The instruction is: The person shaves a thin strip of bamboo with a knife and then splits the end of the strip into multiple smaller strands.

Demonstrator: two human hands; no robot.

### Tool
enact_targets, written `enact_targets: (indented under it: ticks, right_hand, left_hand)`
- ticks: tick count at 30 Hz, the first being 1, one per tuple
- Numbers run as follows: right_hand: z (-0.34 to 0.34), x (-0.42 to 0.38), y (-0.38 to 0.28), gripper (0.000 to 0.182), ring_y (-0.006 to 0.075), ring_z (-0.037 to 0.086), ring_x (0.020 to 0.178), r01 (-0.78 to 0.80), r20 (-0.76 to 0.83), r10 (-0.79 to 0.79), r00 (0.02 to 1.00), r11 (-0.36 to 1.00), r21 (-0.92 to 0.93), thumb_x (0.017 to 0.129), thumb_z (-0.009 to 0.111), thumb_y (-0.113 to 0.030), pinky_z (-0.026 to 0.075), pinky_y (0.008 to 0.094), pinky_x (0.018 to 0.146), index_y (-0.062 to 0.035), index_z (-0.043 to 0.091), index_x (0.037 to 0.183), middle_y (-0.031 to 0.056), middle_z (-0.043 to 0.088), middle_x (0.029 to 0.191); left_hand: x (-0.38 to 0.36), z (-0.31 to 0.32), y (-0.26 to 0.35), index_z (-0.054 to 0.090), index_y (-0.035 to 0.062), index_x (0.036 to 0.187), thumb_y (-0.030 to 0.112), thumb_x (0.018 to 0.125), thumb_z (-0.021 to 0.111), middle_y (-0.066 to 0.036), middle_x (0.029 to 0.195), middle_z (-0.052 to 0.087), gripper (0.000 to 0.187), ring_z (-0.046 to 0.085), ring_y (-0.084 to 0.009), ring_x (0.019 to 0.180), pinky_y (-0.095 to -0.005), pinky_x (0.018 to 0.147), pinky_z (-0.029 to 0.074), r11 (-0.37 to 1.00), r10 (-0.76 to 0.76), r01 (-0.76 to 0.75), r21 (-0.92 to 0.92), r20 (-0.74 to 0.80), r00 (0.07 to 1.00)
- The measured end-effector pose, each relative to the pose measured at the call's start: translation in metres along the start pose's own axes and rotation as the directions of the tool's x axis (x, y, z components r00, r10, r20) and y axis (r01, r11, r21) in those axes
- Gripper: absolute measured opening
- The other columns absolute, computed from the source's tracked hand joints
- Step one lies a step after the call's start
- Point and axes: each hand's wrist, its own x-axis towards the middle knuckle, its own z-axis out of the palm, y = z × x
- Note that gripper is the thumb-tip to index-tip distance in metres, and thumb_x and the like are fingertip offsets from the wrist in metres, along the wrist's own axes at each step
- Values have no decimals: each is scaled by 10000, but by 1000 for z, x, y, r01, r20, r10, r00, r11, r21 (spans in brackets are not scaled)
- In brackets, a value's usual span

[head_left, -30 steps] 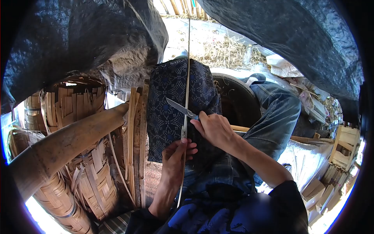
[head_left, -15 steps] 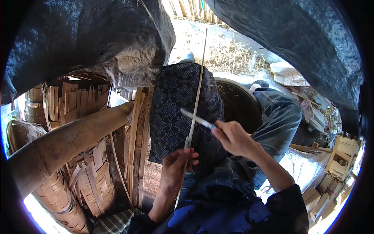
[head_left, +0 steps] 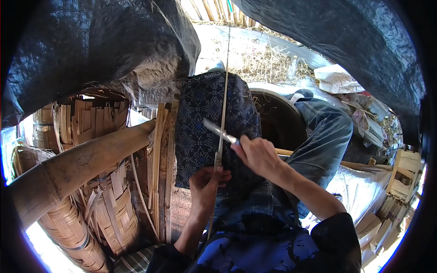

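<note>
A long thin bamboo strip (head_left: 225,98) runs upright through the middle of the view, over a dark blue patterned cloth (head_left: 195,118) on the lap. My left hand (head_left: 207,181) pinches the strip near its lower part, thumb on top. A knife (head_left: 218,131) is gripped in my right hand (head_left: 261,157), its blade pointing up and left and crossing the strip above my left hand. The blade is slightly blurred. Whether its edge cuts into the strip cannot be made out.
A thick bamboo pole (head_left: 86,166) crosses the left side, above woven bamboo baskets (head_left: 70,230). A dark round container (head_left: 277,118) stands right of the cloth. Dark plastic sheets (head_left: 337,41) hang overhead. A wooden crate (head_left: 403,173) is at the far right.
The strip's upper end has swung left and it stands more upright. My right hand and the knife have shifted slightly left, and my left hand has moved slightly up.
</note>
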Motion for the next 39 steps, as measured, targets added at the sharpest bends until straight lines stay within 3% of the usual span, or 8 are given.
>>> enact_targets:
  ticks: [2, 7, 11, 13, 15, 17, 20, 39]
  right_hand:
    - [1, 27, 16, 351, 367, 574, 473, -168, -102, 159, 982, 982, -84, 941, 519, -277, 444, 420, 406, 2, 509, 728, 179, 538, 510]
    - [-13, 76, 82, 435, 237, 546, 384, -132, -132, 125, 983, 990, -50, 1001, 380, -294, 442, 371, 371, 7, 536, 729, 124, 530, 481]
    - [-20, 65, 72, 427, 162, 333, 312, 89, -321, -42, 946, 987, 134, 1014, 343, -292, 303, 331, 335, -6, 492, 734, 61, 364, 429]
    - [-17, 38, 47, 428, 109, 273, 312, 140, -170, -88, 982, 935, 326, 1009, 341, -310, 263, 318, 317, -39, 464, 702, 22, 317, 433]
    - [-12, 12, 28, 375, 179, 390, 317, 85, 29, -101, 995, 938, 337, 981, 433, -291, 317, 350, 337, -55, 464, 692, 60, 400, 432]
    - [1, -3, 23, 347, 264, 478, 346, 277, -62, -270, 961, 936, 218, 949, 506, -275, 345, 387, 351, -54, 464, 684, 94, 456, 441]
    - [3, -7, 17, 354, 301, 531, 385, 253, -4, -253, 967, 967, 40, 919, 557, -301, 380, 393, 358, -53, 469, 681, 112, 495, 452]
    - [-1, -2, -3, 389, 313, 576, 431, 162, 92, -160, 983, 987, -15, 922, 550, -328, 440, 391, 396, -20, 485, 694, 136, 528, 474]
  left_hand:
    - [-5, 0, -3, 613, -18, 941, 235, 892, 629, -142, 851, 690, 258, 681, -187, 773, -259, 644, 503, 1000, 3, -3, 16, 2, 1000]
    - [-9, -11, -7, 618, -6, 937, 253, 913, 593, -125, 830, 685, 261, 681, -193, 755, -259, 620, 490, 996, -34, 37, -84, 45, 998]
    - [-2, -21, -2, 620, 15, 940, 294, 909, 591, -85, 793, 677, 282, 675, -182, 720, -263, 586, 474, 972, -79, 92, -217, 66, 995]
    - [0, -19, 0, 625, 32, 939, 313, 922, 568, -70, 774, 672, 288, 666, -171, 689, -261, 571, 466, 961, -139, 145, -234, 42, 989]
    - [5, -21, 0, 621, 39, 941, 314, 927, 561, -59, 764, 668, 282, 659, -161, 677, -256, 568, 462, 944, -174, 185, -272, 66, 983]
    - [8, -30, -6, 618, 47, 944, 314, 932, 554, -48, 754, 663, 276, 652, -152, 664, -251, 565, 458, 926, -221, 239, -294, 91, 971]
    - [15, -43, -15, 627, 43, 949, 329, 930, 557, -51, 790, 671, 295, 659, -135, 704, -233, 578, 462, 869, -207, 296, -395, 253, 945]
    - [1, -37, -14, 622, 28, 918, 281, 935, 555, -69, 769, 661, 262, 651, -165, 696, -254, 622, 481, 772, -217, 323, -548, 250, 943]
